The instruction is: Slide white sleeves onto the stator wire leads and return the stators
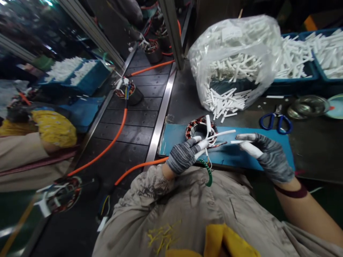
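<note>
A motor stator point(190, 130) with copper windings lies on a blue mat point(171, 137) in front of me. My left hand point(182, 156), in a grey glove with white-wrapped fingertips, is closed on the stator's wire leads at its near side. White sleeves point(225, 133) cover some leads, and a twisted copper end point(222, 144) points right. My right hand point(273, 155), gloved the same way, pinches a short white sleeve tube point(235, 142). That tube faces the copper end, with a small gap between them. An orange cable point(142, 166) runs up to my left wrist.
A clear bag point(235, 39) of white tubes stands behind the mat, with blue bins point(316, 71) beside it. Blue-handled scissors point(276, 121) lie to the right, near a metal dish point(308, 107). Leftward, a conveyor point(142, 117) carries other stators point(134, 93). A co-worker's yellow sleeve point(53, 128) shows beyond.
</note>
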A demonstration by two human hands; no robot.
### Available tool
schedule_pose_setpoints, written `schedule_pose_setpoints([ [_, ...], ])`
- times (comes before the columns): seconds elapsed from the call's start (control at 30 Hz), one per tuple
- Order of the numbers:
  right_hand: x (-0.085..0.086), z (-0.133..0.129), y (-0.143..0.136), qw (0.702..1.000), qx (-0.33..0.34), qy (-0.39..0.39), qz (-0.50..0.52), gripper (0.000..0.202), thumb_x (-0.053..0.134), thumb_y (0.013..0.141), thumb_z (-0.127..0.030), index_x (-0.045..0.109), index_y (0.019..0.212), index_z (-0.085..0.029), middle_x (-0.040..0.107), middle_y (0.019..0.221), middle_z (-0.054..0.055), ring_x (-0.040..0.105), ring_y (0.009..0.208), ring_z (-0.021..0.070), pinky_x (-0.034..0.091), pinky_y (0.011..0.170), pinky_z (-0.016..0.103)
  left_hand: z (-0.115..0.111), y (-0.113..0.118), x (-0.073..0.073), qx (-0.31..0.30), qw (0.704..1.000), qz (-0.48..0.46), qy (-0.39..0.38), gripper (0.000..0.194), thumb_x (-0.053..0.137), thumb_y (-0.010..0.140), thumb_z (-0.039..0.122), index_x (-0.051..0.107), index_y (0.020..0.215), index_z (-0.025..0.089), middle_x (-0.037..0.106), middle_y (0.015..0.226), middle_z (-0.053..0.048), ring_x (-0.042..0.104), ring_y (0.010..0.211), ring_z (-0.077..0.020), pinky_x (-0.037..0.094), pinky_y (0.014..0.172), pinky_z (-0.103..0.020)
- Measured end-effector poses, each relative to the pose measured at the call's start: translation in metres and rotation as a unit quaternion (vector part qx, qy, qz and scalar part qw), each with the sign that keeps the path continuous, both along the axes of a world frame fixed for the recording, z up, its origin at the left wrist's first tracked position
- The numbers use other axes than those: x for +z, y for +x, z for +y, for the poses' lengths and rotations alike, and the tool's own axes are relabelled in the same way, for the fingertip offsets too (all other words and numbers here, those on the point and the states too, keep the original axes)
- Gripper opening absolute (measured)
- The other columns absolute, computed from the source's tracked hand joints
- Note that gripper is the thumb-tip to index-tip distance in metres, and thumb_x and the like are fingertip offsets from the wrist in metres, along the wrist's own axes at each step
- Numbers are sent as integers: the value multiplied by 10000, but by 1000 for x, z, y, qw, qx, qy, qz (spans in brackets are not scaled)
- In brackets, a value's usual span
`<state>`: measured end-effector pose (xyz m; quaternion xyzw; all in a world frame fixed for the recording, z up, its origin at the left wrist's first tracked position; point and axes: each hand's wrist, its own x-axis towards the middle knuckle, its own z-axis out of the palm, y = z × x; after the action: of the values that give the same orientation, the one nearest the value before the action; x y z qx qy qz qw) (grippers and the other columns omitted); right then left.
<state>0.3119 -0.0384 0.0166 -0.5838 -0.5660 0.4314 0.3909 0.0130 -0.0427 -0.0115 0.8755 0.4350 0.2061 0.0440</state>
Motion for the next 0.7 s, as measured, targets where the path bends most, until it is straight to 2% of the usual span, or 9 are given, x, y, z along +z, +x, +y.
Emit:
schedule_pose_setpoints([
  [0.1, -2, 11, 0, 1000, 24, 3, 1, 374, 805, 833, -605, 846, 1010, -277, 850, 1048, 60, 789, 988, 313, 635, 992, 504, -1, -1, 3, -2, 1000, 6, -17, 387, 527, 1119, 271, 694, 1465, 225, 719, 1457, -98, 748, 1270, -223, 648, 1057, -316],
  [0.17, -2, 19, 2, 996, 72, 50, -20, 315, 770, 890, -559, 852, 1034, -292, 848, 1061, 50, 787, 999, 290, 633, 984, 466, -1, 0, 4, 4, 999, 11, -29, 397, 521, 1120, 269, 684, 1481, 234, 704, 1482, -94, 747, 1271, -224, 645, 1056, -311],
  [0.3, -8, 23, 1, 947, 248, 137, -153, 316, 658, 989, -534, 858, 1117, -325, 830, 1044, 75, 764, 973, 273, 612, 924, 409, -4, 4, 1, 16, 999, 34, 2, 369, 508, 1130, 311, 729, 1417, 242, 732, 1444, -96, 771, 1222, -225, 666, 954, -288],
  [0.37, -14, 20, -5, 927, 270, 144, -216, 356, 617, 1014, -535, 852, 1157, -309, 815, 976, 100, 748, 930, 279, 602, 878, 405, -8, 6, -2, 19, 998, 56, 4, 370, 530, 1121, 310, 721, 1427, 228, 727, 1448, -124, 776, 1209, -240, 671, 924, -299],
  [0.4, -18, 19, -9, 928, 265, 141, -221, 372, 605, 1019, -542, 850, 1155, -297, 811, 964, 107, 743, 930, 284, 598, 876, 411, -9, 7, -4, 21, 998, 65, 0, 381, 542, 1114, 302, 707, 1448, 219, 714, 1463, -143, 774, 1212, -252, 671, 925, -311],
  [0.47, -25, 15, -19, 948, 261, 97, -156, 399, 590, 1024, -577, 850, 1075, -280, 810, 946, 99, 743, 923, 272, 597, 887, 411, -13, 8, -7, 21, 997, 76, -3, 406, 554, 1104, 284, 681, 1483, 211, 688, 1492, -173, 774, 1206, -269, 671, 934, -337],
  [0.53, -28, 13, -29, 960, 279, -20, -34, 494, 549, 1034, -632, 815, 847, -261, 769, 760, 57, 710, 740, 214, 596, 796, 368, -15, 9, -10, 23, 996, 85, 3, 416, 540, 1104, 269, 673, 1495, 214, 675, 1507, -181, 786, 1165, -270, 673, 922, -348],
  [0.63, -28, 10, -48, 927, 289, -200, 128, 698, 471, 1041, -698, 589, 515, -254, 523, 437, -3, 480, 439, 129, 473, 542, 297, -16, 11, -12, 29, 995, 90, 30, 413, 507, 1112, 254, 684, 1483, 217, 696, 1478, -177, 798, 1106, -267, 676, 864, -343],
  [0.7, -25, 7, -60, 919, 267, -234, 172, 746, 440, 1039, -717, 499, 451, -261, 445, 394, -7, 413, 402, 118, 423, 493, 295, -17, 13, -15, 34, 995, 88, 38, 420, 500, 1112, 248, 676, 1492, 212, 704, 1466, -180, 793, 1113, -274, 671, 850, -343],
])
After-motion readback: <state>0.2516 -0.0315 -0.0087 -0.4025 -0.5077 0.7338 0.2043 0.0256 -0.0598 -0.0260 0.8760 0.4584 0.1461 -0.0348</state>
